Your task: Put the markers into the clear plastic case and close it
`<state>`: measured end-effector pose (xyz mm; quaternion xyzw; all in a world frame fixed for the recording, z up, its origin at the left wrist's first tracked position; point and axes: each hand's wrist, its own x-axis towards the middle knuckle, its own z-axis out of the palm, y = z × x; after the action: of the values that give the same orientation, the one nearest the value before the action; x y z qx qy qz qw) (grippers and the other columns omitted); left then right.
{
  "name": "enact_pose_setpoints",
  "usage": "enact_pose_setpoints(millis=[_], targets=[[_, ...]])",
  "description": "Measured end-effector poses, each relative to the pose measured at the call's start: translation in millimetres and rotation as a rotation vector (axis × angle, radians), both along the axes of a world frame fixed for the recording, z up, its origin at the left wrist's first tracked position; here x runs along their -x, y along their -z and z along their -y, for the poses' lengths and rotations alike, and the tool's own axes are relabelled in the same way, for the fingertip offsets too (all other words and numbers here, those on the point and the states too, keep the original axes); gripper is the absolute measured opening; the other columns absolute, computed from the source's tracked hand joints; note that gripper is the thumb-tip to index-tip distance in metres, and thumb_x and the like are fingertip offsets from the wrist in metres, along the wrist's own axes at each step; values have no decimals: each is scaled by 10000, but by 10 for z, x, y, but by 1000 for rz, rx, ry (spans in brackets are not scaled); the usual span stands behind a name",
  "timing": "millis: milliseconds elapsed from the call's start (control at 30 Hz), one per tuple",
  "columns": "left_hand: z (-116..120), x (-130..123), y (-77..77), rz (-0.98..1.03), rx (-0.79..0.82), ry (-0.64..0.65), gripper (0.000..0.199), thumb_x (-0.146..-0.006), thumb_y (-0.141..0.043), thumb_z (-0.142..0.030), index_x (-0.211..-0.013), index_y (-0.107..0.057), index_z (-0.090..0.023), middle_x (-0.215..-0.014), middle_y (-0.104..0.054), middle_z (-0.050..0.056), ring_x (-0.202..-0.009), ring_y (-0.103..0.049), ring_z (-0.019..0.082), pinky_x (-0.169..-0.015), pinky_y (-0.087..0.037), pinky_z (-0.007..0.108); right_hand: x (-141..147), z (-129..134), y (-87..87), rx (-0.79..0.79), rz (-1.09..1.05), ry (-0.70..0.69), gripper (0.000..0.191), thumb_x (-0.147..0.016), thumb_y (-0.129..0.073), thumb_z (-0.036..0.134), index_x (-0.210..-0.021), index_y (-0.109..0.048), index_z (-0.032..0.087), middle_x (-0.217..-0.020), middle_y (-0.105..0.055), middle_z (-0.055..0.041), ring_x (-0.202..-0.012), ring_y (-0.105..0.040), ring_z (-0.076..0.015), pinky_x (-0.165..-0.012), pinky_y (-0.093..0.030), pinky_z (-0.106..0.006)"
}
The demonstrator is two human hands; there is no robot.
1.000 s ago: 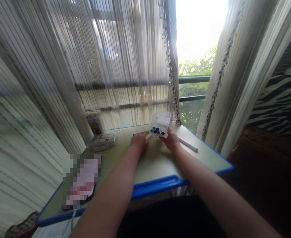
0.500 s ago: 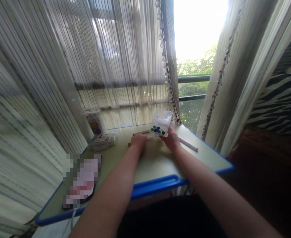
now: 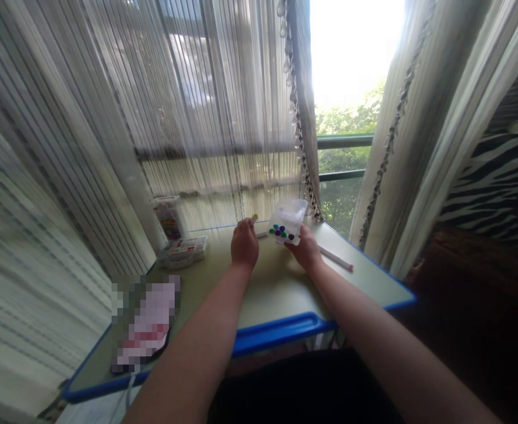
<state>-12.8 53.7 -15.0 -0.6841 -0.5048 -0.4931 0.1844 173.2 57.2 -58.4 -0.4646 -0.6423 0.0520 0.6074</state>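
Observation:
My left hand (image 3: 245, 242) is closed round a yellow-ended marker (image 3: 254, 219), raised a little over the table. In my right hand (image 3: 304, 247) is a clear plastic box (image 3: 291, 215), tilted, with several markers inside whose green, blue, purple and dark ends face me. One white marker (image 3: 261, 234) lies between my hands, partly hidden behind the left one. To the right of my right hand rests a white marker with a pink end (image 3: 336, 258).
The pale table (image 3: 276, 294) has a raised blue edge. At its back left a flat clear case (image 3: 183, 250) lies by an upright container (image 3: 169, 218). A blurred-out flat object (image 3: 146, 324) with a cable is at the front left. Curtains hang behind.
My left hand has lifted from the table with the yellow-ended marker, which was lying flat before. My right hand and the clear box have stayed nearly still.

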Motion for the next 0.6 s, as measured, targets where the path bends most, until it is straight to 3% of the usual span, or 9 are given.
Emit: enact_pose_setpoints(millis=[100,233,400,600], targets=[[-46,13,26,62,-206,108,232,-984,-316,-262,-1092,-495,-163,-1001,-616,113,-966,-619,199,-842,-515,355,-3,1,1,24,2,-5,561,-669,-695,309,-1195,-541,187,-1149,-620,-143,-1051,-582,-307,-870,-510,-487],[33,-13,-53,34,-419,236,232,-980,-326,-238,-1155,-447,-147,-1078,-593,138,-1072,-588,199,-912,-507,372,-9,-15,5,34,0,0,568,-660,-692,282,-1195,-536,170,-1160,-612,-149,-1076,-571,-310,-880,-506,-488],[225,-121,-183,-14,-471,360,227,-974,-340,-232,-1167,-427,-153,-1110,-574,149,-1111,-565,209,-943,-489,403,-7,-18,-1,34,-1,5,568,-653,-694,273,-1189,-543,164,-1146,-616,-144,-1051,-585,-296,-882,-513,-462],[381,-274,-236,25,-522,445,227,-964,-345,-213,-1186,-383,-182,-1128,-526,142,-1127,-528,219,-933,-488,432,7,0,-16,18,-7,12,544,-657,-694,274,-1176,-550,191,-1118,-631,-130,-1029,-597,-297,-869,-519,-471]])
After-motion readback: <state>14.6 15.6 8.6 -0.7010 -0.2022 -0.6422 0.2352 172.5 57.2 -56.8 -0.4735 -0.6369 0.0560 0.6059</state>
